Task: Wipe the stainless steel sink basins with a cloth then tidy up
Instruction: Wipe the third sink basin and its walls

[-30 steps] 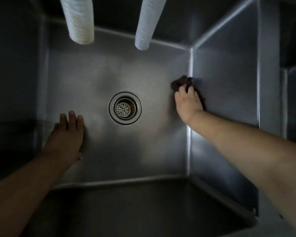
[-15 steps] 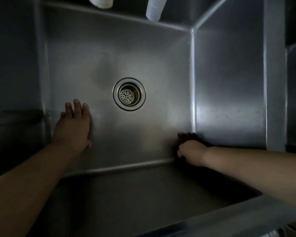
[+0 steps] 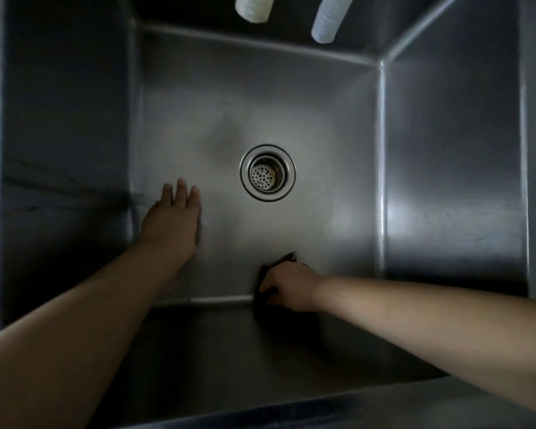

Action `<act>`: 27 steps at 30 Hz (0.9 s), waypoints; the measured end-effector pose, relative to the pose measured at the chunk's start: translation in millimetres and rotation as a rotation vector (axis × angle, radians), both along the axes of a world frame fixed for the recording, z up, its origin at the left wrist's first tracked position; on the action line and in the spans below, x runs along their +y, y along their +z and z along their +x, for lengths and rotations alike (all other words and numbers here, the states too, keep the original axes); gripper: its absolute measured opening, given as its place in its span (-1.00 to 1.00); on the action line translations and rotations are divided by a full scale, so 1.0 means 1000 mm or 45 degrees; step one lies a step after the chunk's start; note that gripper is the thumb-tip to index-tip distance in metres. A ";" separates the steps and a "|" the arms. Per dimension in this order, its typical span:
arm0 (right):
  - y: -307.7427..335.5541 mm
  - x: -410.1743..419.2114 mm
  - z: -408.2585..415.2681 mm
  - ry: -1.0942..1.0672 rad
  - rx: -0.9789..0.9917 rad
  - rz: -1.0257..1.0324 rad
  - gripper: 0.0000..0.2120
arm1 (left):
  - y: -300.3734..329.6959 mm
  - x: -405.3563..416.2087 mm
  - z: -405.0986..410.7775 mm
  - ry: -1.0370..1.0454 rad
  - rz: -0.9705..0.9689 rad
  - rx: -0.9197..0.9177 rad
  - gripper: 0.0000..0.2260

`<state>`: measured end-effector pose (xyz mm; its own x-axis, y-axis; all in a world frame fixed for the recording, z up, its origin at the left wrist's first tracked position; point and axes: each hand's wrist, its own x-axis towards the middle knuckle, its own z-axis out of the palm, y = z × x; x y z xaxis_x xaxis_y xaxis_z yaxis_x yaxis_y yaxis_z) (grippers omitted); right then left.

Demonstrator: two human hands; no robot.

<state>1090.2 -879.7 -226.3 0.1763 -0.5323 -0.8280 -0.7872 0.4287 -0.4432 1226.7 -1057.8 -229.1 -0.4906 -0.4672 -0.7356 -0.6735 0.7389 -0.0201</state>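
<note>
The right hand (image 3: 288, 286) curls around a dark cloth (image 3: 270, 284) and presses it into the seam where the floor of the sink basin (image 3: 260, 97) meets the near wall, the cloth bunched beneath the fingers and showing only at the hand's left and top edges. The left hand (image 3: 172, 221) lies flat with straight fingers on the basin floor, near the left wall and well apart from the cloth. Between the hands and farther back sits the round drain (image 3: 267, 173), with bare steel around it out to the four walls, and two white ribbed hoses (image 3: 330, 18) hang over the far edge.
</note>
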 end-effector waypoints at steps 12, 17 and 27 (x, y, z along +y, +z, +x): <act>0.037 -0.038 -0.040 -0.653 -0.046 -0.490 -0.79 | 0.117 -0.060 0.007 -0.130 -0.454 0.178 -0.77; 0.041 -0.013 -0.076 -0.053 0.305 -0.850 -0.71 | 0.149 -0.075 0.022 -0.362 -0.643 0.377 -0.79; -0.042 -0.059 -0.013 0.690 0.420 -0.829 -0.36 | 0.143 -0.091 0.042 -0.337 -0.658 0.671 -0.76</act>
